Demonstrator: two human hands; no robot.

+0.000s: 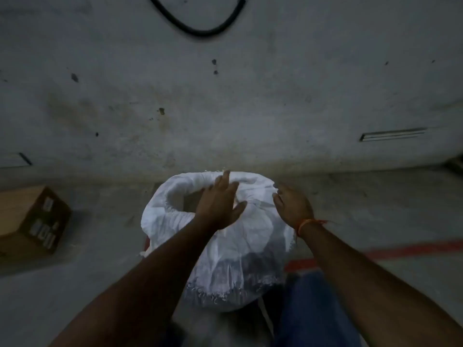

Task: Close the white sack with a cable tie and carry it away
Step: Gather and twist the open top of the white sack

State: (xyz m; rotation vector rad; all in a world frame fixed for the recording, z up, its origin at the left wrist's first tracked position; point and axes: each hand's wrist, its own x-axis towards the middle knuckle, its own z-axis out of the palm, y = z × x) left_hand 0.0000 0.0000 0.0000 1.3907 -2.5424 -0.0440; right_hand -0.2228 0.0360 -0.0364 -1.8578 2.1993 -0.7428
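A white woven sack (220, 249) stands upright on the concrete floor in front of me, its mouth open and its rim rolled back; something brownish shows inside. Above the mouth hovers my left hand (219, 205), fingers spread and holding nothing. At the sack's right rim is my right hand (292, 205), with an orange thread around the wrist; its fingers touch or sit just beside the fabric, and I cannot tell if they grip it. No cable tie is visible.
A cardboard box (32, 219) lies on the floor at the left. A grey wall (225, 96) rises just behind the sack, with a black cable (200, 28) looping at its top. A red floor line (388, 252) runs to the right.
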